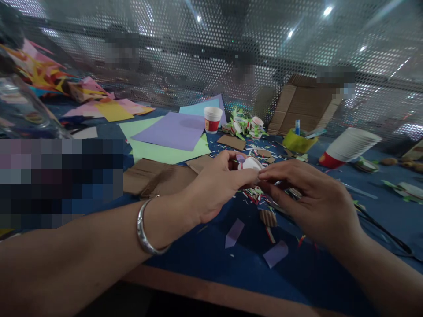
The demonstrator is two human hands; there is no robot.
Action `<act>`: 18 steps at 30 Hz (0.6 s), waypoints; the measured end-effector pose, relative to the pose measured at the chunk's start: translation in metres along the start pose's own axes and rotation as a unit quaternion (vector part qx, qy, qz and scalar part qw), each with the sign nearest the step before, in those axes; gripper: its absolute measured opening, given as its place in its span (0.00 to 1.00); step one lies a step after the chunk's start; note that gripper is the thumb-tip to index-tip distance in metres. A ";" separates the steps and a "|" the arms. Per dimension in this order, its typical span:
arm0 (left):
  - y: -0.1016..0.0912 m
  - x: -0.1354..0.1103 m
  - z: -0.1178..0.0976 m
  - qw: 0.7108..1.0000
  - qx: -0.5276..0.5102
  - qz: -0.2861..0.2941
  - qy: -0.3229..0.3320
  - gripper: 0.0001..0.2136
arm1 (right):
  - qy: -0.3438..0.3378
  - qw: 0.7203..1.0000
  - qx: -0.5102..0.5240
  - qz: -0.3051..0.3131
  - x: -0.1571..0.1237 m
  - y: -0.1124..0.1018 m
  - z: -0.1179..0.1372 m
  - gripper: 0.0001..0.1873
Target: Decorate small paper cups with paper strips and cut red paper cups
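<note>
My left hand [216, 182], with a silver bangle [145, 229] on the wrist, is closed around a small white and red paper cup piece [250, 164] above the blue table. My right hand [310, 200] meets it from the right, fingertips pinching the same piece at its edge. Below the hands lie paper shreds [256, 196], a small corrugated cardboard bit [267, 217] and two lilac paper scraps [276, 254].
Brown cardboard pieces [158, 178] lie left of the hands, with purple [172, 130] and green paper sheets [165, 152] behind. A paper cup [212, 119], cut cup flowers [244, 125], a tipped cup stack [350, 147], a yellow container [299, 141] and folded cardboard [304, 105] stand farther back.
</note>
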State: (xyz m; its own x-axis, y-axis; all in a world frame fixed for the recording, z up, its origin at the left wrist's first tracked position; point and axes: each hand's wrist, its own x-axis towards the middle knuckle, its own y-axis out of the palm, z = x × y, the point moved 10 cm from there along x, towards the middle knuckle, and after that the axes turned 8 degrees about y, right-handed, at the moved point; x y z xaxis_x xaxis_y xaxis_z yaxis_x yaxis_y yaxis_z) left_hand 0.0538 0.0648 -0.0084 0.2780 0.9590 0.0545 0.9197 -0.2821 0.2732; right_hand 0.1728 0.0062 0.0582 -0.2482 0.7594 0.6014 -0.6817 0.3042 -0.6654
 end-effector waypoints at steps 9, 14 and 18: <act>0.002 0.000 0.001 1.000 -0.012 -0.016 -0.004 0.11 | -0.003 1.000 -0.020 -0.010 0.001 -0.003 0.001 0.09; 0.001 0.003 0.000 1.000 -0.006 -0.013 0.017 0.09 | 0.011 1.000 -0.008 0.004 0.002 0.000 -0.004 0.10; 0.000 0.004 0.003 1.000 0.008 -0.013 0.010 0.10 | 0.004 1.000 -0.006 0.013 0.002 0.003 -0.003 0.10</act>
State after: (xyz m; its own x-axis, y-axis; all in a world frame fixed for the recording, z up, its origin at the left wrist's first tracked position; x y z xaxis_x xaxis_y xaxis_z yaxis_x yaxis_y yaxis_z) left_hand 0.0558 0.0681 -0.0106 0.2494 0.9661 0.0669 0.9307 -0.2581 0.2592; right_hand 0.1719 0.0102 0.0561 -0.2600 0.7723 0.5796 -0.6664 0.2909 -0.6865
